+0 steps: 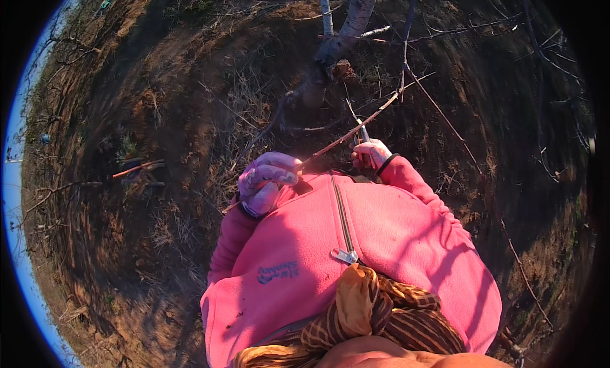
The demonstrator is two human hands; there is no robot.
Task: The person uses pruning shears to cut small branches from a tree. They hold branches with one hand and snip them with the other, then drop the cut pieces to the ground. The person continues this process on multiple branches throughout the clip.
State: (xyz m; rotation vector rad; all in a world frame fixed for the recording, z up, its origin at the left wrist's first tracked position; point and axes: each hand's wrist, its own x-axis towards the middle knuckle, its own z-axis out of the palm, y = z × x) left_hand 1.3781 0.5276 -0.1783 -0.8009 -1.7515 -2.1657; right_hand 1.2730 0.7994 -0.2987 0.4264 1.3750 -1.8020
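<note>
My left hand (268,183), in a purple patterned glove, is closed around a long thin branch (350,135) in front of my chest. The branch slants up and away to the right, and its short lower end sticks out below the glove. My right hand (371,154) grips a slim metal hand tool (364,131), probably pruning shears, just beneath the branch. How far its blades are apart is hard to see. Beyond both hands stands a tree trunk (331,51) with pale bark higher up and a rough, reddish-brown broken or cut stub (343,70) on its side.
Bare twigs (460,137) arch down along my right side. Low limbs (272,122) spread from the trunk's base. Dry grass (248,89) and brown soil surround me. An orange-brown stick-like thing (137,169) lies to the left. I wear a pink fleece jacket (305,225) bearing writing.
</note>
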